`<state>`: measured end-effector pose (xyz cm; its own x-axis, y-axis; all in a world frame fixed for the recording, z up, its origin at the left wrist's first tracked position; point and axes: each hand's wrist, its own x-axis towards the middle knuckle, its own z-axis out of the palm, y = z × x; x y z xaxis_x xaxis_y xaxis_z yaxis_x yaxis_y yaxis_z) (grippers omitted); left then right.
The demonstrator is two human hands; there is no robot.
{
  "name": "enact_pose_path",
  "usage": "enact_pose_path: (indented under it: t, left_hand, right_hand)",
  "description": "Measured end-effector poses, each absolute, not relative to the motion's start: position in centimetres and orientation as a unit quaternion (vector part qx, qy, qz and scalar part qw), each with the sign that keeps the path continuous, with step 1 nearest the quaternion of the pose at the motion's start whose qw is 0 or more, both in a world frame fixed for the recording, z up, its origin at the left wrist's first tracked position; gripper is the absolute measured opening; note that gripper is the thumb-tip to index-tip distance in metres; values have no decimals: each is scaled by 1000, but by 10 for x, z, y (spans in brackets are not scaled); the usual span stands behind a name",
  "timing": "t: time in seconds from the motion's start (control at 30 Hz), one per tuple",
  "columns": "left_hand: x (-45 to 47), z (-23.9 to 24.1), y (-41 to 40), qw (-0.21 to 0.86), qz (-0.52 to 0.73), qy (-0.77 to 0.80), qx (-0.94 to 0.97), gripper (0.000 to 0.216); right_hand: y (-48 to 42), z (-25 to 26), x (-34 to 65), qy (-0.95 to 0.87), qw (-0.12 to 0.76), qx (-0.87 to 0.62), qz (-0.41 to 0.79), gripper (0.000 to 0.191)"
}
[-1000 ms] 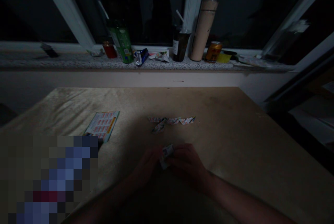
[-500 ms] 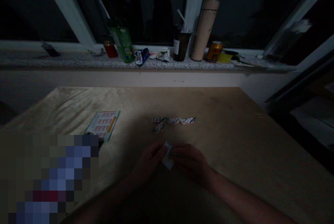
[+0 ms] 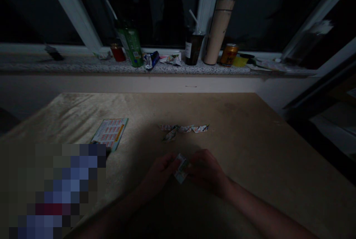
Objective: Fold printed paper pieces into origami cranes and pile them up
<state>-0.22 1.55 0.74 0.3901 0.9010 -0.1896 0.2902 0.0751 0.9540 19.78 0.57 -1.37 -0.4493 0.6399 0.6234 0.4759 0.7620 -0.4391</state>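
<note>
And here we are, dim light over the tabletop (image 3: 244, 138), both hands together toward its near edge! The left hand (image 3: 161, 170) is closed on a small printed paper (image 3: 181, 174), thumb laid across it. The right hand (image 3: 207, 172) has its fingers curled in at the paper's right side; too dark to tell whether they truly grip. Farther out, roughly midway between the left and right edges, lie folded-looking paper strips (image 3: 185, 129), three in a row and one slanting toward the near edge; joined or merely touching, I can't say. So those are down, by my reckoning, while this paper is not yet among them; how many remain, nothing shows. Over toward the left edge, a printed card (image 3: 109, 131) lies flat!
</note>
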Motion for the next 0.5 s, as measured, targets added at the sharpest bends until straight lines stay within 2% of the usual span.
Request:
enact_pose_path:
  t: [0.23,0.37,0.5]
  left_hand:
    - [-3,5,15,563,288,463,621,27]
    - [-2,7,13,610,279,446,592,27]
    - [-2,9,14,595,298,431,609,23]
  right_hand:
    - [1,-15,191,-810,393,-394,184,25]
    - [1,-13,193,-817,393,-368,209,19]
    - [2,-11,194,-811,412,-360,208,17]
